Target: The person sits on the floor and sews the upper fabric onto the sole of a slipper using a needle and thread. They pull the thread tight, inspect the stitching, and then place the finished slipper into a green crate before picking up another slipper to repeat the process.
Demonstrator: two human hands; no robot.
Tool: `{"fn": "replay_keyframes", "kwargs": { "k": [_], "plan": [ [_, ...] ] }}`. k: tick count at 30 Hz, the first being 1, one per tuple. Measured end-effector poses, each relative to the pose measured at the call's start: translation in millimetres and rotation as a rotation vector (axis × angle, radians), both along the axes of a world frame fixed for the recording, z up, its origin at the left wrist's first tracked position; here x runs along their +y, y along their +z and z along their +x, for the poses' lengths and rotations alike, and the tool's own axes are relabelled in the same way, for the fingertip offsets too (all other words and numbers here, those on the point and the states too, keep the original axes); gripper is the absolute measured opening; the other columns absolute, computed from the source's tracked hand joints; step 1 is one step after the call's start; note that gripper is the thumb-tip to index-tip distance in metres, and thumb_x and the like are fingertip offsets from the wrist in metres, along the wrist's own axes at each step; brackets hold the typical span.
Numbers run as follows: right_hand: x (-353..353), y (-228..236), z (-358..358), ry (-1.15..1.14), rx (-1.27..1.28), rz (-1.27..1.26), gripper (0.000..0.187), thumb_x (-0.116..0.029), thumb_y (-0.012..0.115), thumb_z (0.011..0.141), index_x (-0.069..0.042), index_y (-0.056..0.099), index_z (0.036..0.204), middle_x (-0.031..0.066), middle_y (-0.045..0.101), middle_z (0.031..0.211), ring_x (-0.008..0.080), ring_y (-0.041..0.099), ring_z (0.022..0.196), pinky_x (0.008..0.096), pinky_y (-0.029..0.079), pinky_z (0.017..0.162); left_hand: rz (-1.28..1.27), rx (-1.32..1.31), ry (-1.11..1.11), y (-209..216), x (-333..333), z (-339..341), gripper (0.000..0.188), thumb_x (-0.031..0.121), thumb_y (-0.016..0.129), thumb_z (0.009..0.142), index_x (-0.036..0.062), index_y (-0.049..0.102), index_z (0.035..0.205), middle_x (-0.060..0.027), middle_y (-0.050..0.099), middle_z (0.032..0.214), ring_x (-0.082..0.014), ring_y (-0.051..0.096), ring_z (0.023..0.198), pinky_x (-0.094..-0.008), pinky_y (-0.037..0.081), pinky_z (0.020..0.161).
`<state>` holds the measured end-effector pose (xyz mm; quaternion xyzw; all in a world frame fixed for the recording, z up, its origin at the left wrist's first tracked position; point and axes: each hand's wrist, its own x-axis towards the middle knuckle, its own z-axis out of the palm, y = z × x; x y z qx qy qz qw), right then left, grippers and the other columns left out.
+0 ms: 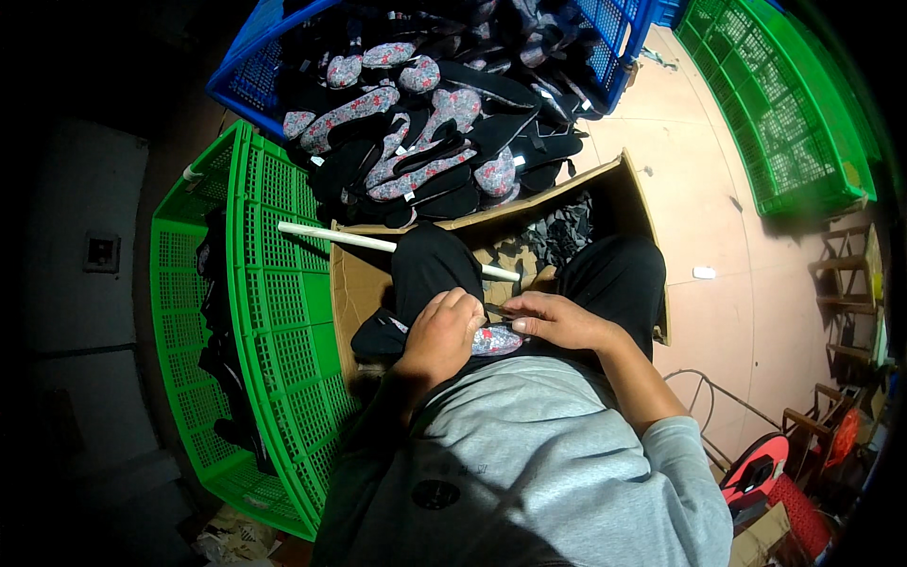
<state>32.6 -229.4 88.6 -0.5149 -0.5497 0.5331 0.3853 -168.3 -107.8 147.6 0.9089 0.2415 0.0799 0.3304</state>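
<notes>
On my lap lies a fabric slipper (pixel 498 340) with a grey and red floral front and dark cloth around it. My left hand (pixel 444 329) is closed over its left part, fingers curled, hiding most of that side. From the right, my right hand (pixel 561 319) pinches the slipper's upper edge between thumb and fingers, close to a small dark strip. A black padded end of cloth (pixel 381 335) sticks out left of my left hand. Whether it belongs to the same slipper I cannot tell.
Ahead, a blue crate (pixel 248 80) overflows with floral slippers (pixel 350 118). An open cardboard box (pixel 616 189) with dark scraps (pixel 564 231) stands around my legs, a white rod (pixel 338 235) across it. Green crates stand left (pixel 288 312) and far right (pixel 756 104). Wooden stools (pixel 844 300) are at right.
</notes>
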Motion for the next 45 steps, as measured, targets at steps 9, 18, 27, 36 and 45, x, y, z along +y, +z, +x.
{"fn": "replay_keyframes", "kwargs": {
  "k": [9, 18, 27, 36, 45],
  "plan": [
    [4, 7, -1, 0.062, -0.108, 0.069, 0.039, -0.033, 0.062, 0.093, -0.006, 0.063, 0.121, 0.0166, 0.066, 0.112, 0.0312, 0.064, 0.101, 0.0362, 0.049, 0.087, -0.004, 0.025, 0.007, -1, -1, 0, 0.007, 0.007, 0.058, 0.088, 0.0015, 0.054, 0.087, -0.0146, 0.054, 0.086, -0.0344, 0.056, 0.087, -0.0418, 0.045, 0.077],
    [12, 9, -4, 0.088, -0.198, 0.076, 0.037, -0.031, 0.061, 0.093, -0.003, 0.066, 0.117, 0.0159, 0.067, 0.098, 0.0325, 0.064, 0.093, 0.0365, 0.05, 0.081, -0.029, 0.039, 0.025, -2, 0, -1, 0.008, 0.008, 0.058, 0.088, 0.0015, 0.054, 0.087, -0.0143, 0.055, 0.086, -0.0345, 0.056, 0.086, -0.0416, 0.044, 0.077],
    [18, 11, -4, 0.121, -0.213, 0.022, 0.035, -0.03, 0.062, 0.092, -0.004, 0.066, 0.116, 0.0161, 0.067, 0.098, 0.0328, 0.065, 0.09, 0.0371, 0.05, 0.078, -0.04, 0.05, 0.028, -6, 0, 0, 0.008, 0.009, 0.057, 0.088, 0.0019, 0.054, 0.088, -0.0145, 0.055, 0.086, -0.0349, 0.055, 0.087, -0.042, 0.044, 0.077],
    [21, 9, -5, 0.119, -0.182, 0.016, 0.032, -0.032, 0.062, 0.092, -0.008, 0.068, 0.113, 0.0145, 0.069, 0.098, 0.0311, 0.066, 0.087, 0.0369, 0.05, 0.076, -0.035, 0.057, 0.035, -5, -1, 1, 0.008, 0.01, 0.057, 0.089, 0.0025, 0.055, 0.088, -0.0138, 0.056, 0.087, -0.0346, 0.056, 0.087, -0.0419, 0.045, 0.077],
    [20, 7, -6, 0.092, -0.193, 0.011, 0.031, -0.032, 0.063, 0.091, -0.009, 0.069, 0.112, 0.0136, 0.069, 0.098, 0.03, 0.066, 0.087, 0.0361, 0.051, 0.076, -0.034, 0.079, 0.055, -6, -1, 3, 0.01, 0.012, 0.057, 0.09, 0.0027, 0.055, 0.088, -0.0137, 0.055, 0.086, -0.0344, 0.056, 0.087, -0.0421, 0.045, 0.076]
  ]
}}
